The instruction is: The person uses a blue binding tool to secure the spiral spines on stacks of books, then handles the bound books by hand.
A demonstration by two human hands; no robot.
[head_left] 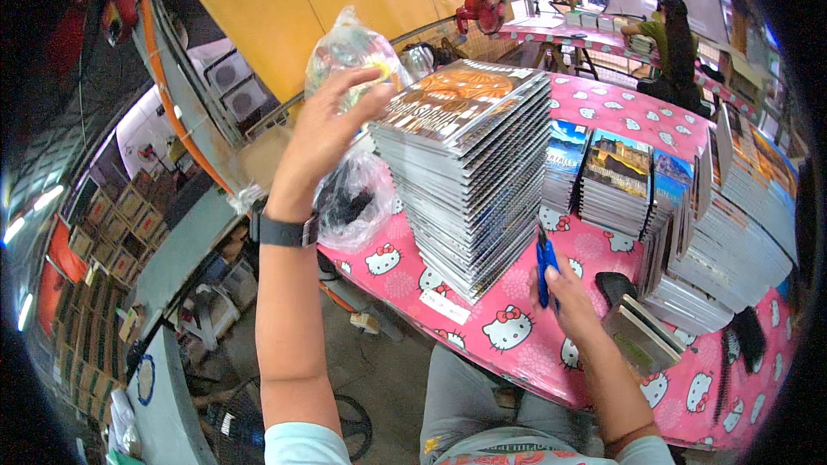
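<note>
A tall stack of spiral-bound calendars or booklets stands on the table in front of me, an orange and brown cover on top and bound edges facing right. My left hand is raised at the stack's top left corner, fingers apart and holding nothing I can see. Whether its fingertips touch the top cover I cannot tell. Behind that hand is a clear plastic bag with coloured bits inside. My right hand is closed round blue-handled pliers, tips pointing up beside the stack's lower right side.
Shorter booklet stacks stand to the right, with a large leaning pile beyond. Grey booklets lie near my right forearm. A second plastic bag rests by the left table edge. A person sits at a far table.
</note>
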